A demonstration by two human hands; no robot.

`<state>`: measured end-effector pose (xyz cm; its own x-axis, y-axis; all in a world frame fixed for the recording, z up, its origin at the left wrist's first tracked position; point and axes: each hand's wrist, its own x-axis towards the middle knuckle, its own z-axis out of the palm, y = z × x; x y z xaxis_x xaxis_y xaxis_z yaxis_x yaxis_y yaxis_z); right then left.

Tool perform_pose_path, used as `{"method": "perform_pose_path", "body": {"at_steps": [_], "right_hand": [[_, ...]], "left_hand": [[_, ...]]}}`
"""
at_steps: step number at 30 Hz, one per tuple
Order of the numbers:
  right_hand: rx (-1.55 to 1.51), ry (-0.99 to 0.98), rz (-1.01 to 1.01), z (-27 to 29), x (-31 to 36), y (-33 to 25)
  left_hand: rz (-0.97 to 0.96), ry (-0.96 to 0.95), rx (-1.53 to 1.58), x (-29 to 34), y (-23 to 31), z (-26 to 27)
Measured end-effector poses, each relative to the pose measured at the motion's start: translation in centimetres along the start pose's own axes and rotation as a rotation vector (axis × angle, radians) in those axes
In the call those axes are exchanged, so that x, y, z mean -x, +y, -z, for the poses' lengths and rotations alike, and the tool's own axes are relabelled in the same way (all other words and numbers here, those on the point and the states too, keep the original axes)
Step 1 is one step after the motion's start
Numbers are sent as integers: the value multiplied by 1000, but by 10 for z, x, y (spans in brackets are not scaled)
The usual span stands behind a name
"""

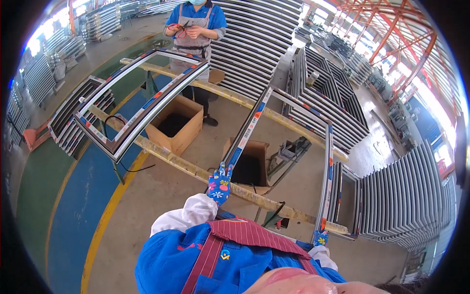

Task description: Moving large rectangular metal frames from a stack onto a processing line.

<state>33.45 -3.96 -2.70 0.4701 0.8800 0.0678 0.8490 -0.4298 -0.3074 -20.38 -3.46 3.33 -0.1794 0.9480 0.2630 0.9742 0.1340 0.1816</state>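
Observation:
A rectangular metal window frame [248, 128] with a dark and silver profile and coloured tape strips lies before me across two padded rails. My left hand [219, 188], in a blue flowered glove, rests on the frame's left bar with its fingers stretched out and slightly apart. At the near right corner, my right hand [320, 238], in a matching glove, is closed around the bar; the frame and my sleeve partly hide it. My apron [254, 237] is close to the frame's near edge.
Another window frame [147, 105] lies on the rails [171, 160] to the left. Cardboard boxes [183, 139] stand beneath. Across the rails, a masked co-worker [196, 29] holds red-handled scissors [182, 30]. Stacked frames [406, 196] stand at the right, with more [249, 44] behind.

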Motion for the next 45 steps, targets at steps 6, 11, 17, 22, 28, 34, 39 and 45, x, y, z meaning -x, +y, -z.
{"method": "perform_pose_path", "body": {"at_steps": [6, 11, 17, 22, 28, 34, 39, 45], "right_hand": [[82, -15, -86, 11, 5, -16], [39, -28, -90, -4, -9, 14], [-45, -82, -165, 8, -3, -10], [-47, -59, -171, 9, 2, -4], [-88, -139, -189, 30, 7, -32], [-120, -107, -169, 18, 1, -13], [-37, -80, -177, 18, -2, -23], [-126, -70, -113, 18, 5, -17]], "left_hand": [[59, 51, 296, 4, -3, -16], [29, 11, 450, -5, 0, -24], [80, 15, 275, -10, 0, -57], [-8, 11, 315, -12, 0, -50], [-50, 18, 359, -5, -3, -45], [-57, 28, 425, -2, -7, -36], [-22, 52, 475, -2, -10, -27], [23, 37, 381, 0, -2, -19]]}}
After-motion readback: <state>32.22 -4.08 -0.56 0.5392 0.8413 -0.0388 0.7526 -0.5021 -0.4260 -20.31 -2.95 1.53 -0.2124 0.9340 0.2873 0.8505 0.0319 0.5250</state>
